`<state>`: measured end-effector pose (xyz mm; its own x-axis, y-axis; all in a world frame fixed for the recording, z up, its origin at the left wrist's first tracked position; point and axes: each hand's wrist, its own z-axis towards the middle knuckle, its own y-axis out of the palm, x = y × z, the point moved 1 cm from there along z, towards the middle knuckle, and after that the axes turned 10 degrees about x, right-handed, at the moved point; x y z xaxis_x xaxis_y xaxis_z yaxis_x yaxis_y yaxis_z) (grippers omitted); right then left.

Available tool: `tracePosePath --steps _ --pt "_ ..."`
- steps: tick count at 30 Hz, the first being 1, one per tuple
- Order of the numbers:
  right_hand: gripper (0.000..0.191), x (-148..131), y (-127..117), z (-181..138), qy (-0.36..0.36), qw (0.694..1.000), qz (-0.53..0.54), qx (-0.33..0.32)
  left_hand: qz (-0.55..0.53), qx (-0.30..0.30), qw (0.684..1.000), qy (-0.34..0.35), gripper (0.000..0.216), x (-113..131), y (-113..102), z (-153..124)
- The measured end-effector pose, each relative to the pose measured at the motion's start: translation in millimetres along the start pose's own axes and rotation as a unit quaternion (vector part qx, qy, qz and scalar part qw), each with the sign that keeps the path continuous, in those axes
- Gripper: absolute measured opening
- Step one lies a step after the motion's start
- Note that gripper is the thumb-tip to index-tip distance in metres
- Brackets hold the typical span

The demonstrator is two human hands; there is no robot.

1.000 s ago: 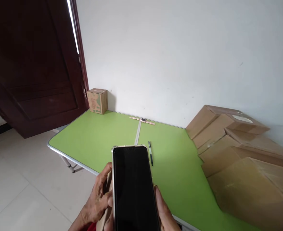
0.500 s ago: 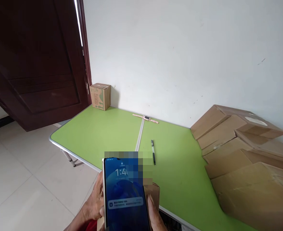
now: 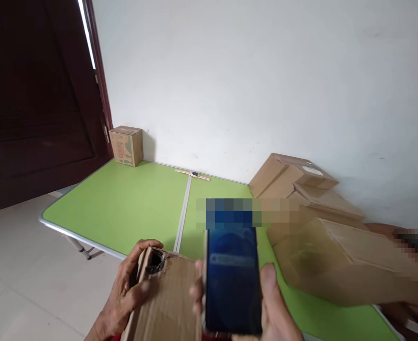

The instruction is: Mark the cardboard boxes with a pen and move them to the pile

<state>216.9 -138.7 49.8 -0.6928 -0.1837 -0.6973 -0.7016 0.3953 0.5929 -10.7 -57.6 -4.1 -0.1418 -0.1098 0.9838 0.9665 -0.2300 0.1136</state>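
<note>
A cardboard box (image 3: 177,298) with a ragged dark hole (image 3: 155,260) in its top corner is at the near edge of the view. My left hand (image 3: 129,289) is closed around the box's left side, thumb on top beside the hole. In my right hand (image 3: 276,303) is a smartphone (image 3: 233,289), held upright with its lit blue screen facing me. Fingers wrap its left edge and the thumb lies along its right. The phone's top is covered by blurred squares, and it overlaps the box's right part.
On the green folding table (image 3: 141,203), a small printed carton (image 3: 126,147) stands at the back left. A pink-strapped watch (image 3: 194,174) lies along the wall edge. Several cardboard boxes (image 3: 322,255) are piled at the right. A dark door (image 3: 38,94) stands at the left.
The phone has moved right in my right hand, away from my left hand, and the holed box now shows. The view has turned right. The pen on the table no longer shows.
</note>
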Motion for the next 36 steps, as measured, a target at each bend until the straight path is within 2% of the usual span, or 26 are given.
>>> tracePosePath --steps 3,5,6,8,11,15,22,26,30,36 --pt "0.069 -31 -24 39 -0.114 0.986 0.004 0.125 0.002 -0.011 1.0 0.008 0.067 0 -1 3" --pt "0.069 -42 -55 74 -0.175 0.951 -0.065 0.248 0.005 -0.011 1.0 0.001 0.068 0 -2 3" --pt "0.066 -43 -71 92 -0.189 0.927 -0.114 0.302 0.009 -0.008 1.0 -0.002 0.068 0 -2 3" --pt "0.058 -40 -99 123 -0.18 0.911 -0.157 0.336 0.016 0.003 1.0 -0.007 0.067 1 -2 3" --pt "0.05 -31 -125 154 -0.16 0.898 -0.208 0.353 0.012 0.008 1.0 -0.015 0.066 3 0 3" --pt "0.043 -25 -141 172 -0.161 0.862 -0.294 0.38 0.006 0.004 1.0 -0.016 0.067 5 1 3" --pt "0.035 -36 -158 169 -0.177 0.752 -0.504 0.387 0.026 -0.023 0.999 0.001 0.068 12 6 -1" --pt "0.042 -36 -158 166 -0.16 0.712 -0.58 0.361 0.027 -0.007 0.999 0.032 0.066 14 7 -4" --pt "0.047 -35 -157 163 -0.163 0.686 -0.623 0.339 0.058 0.0 0.998 0.033 0.061 1 -2 -7" --pt "0.059 -24 -154 154 -0.179 0.659 -0.654 0.326 0.09 -0.014 0.993 0.08 0.078 -43 -20 -12"
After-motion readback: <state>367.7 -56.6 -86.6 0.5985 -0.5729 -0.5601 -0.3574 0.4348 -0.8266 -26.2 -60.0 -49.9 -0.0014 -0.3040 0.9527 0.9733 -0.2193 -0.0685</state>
